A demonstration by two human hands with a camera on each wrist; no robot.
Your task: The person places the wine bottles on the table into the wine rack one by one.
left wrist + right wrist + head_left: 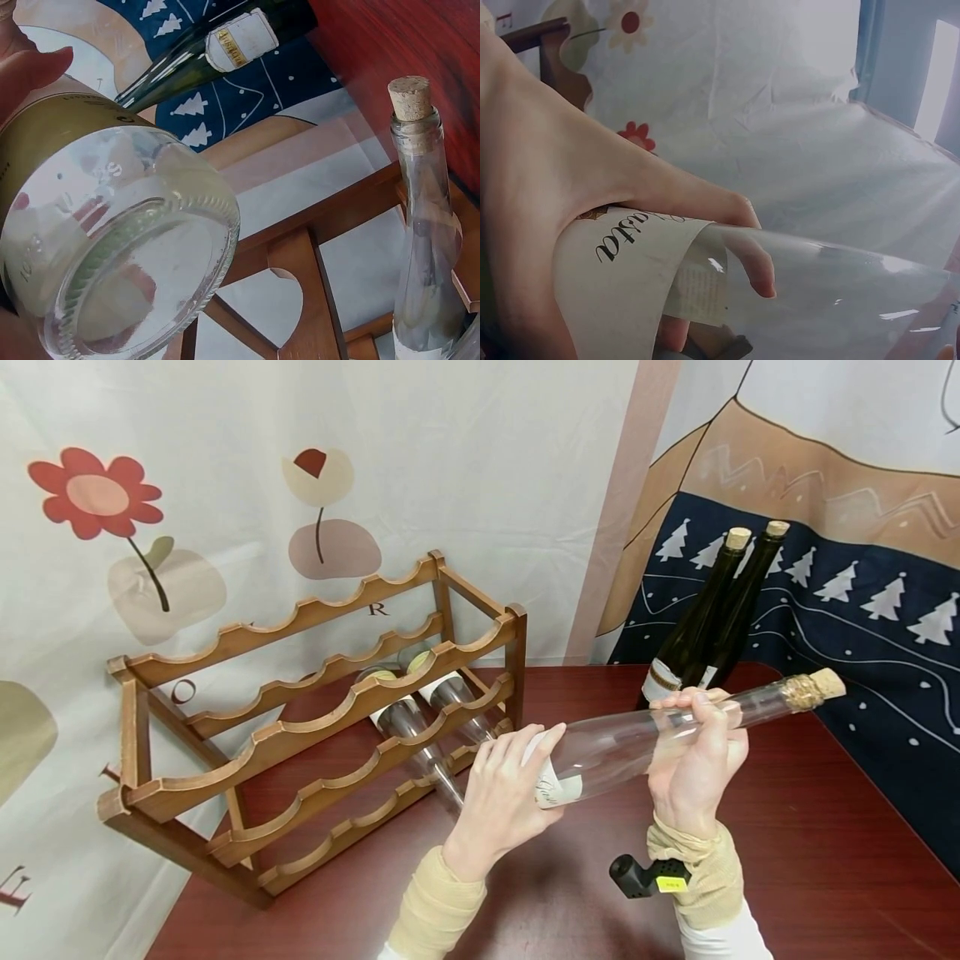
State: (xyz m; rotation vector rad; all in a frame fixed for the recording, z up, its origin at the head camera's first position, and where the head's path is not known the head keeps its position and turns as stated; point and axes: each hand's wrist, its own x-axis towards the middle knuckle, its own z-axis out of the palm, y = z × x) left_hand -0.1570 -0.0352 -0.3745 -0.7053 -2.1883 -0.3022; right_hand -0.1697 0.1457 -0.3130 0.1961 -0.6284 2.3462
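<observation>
Both hands hold a clear glass bottle [607, 747] over the table, tilted with its corked neck up to the right. My left hand [502, 797] grips the labelled lower end; the label and curled fingers show in the right wrist view. Around the shoulder and lower neck, my right hand [697, 760] wraps its fingers, palm turned up. A cork [831, 683] closes the mouth. The round glass base [150, 270] fills much of the left wrist view. Left of the hands stands a wooden wine rack [516, 668] with scalloped rails.
Two clear bottles lie side by side in the rack's lower tier, one [405, 718] left of the other [456, 695]. Two corked dark green bottles [701, 618] stand at the back right of the red-brown table [817, 852]. A printed cloth [480, 468] hangs behind.
</observation>
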